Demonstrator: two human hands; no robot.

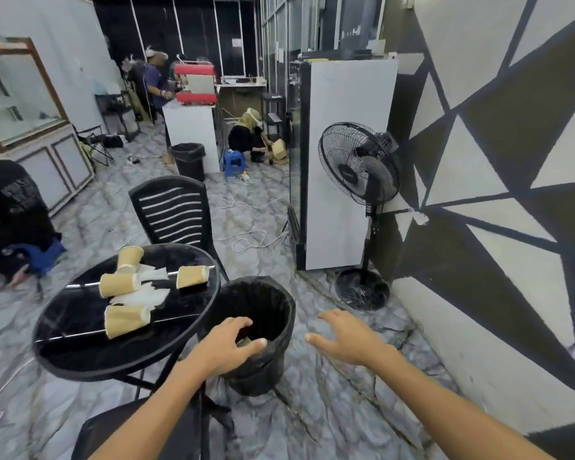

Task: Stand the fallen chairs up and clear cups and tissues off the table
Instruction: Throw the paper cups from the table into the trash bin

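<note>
A round black table [80, 353] carries several tan paper cups lying on their sides: one far left [130, 257], one mid left [118, 284], one at the right [192, 276], one nearest me [127, 321]. White tissues [143, 293] lie crumpled between them. A black chair [176, 212] stands upright behind the table. Another black chair [136, 429] shows at the bottom edge. My left hand [229, 343] hovers open over the near rim of a black lined bin [263, 327]; a tan object lies inside under it. My right hand [342, 336] is open, right of the bin.
A black pedestal fan [359, 167] stands by the patterned wall [495, 161], beside a white cabinet [342, 161]. Cables [246, 237] lie on the marble floor. A second bin [188, 161] stands farther back. A seated person [10, 214] is at the left; other people work at the back.
</note>
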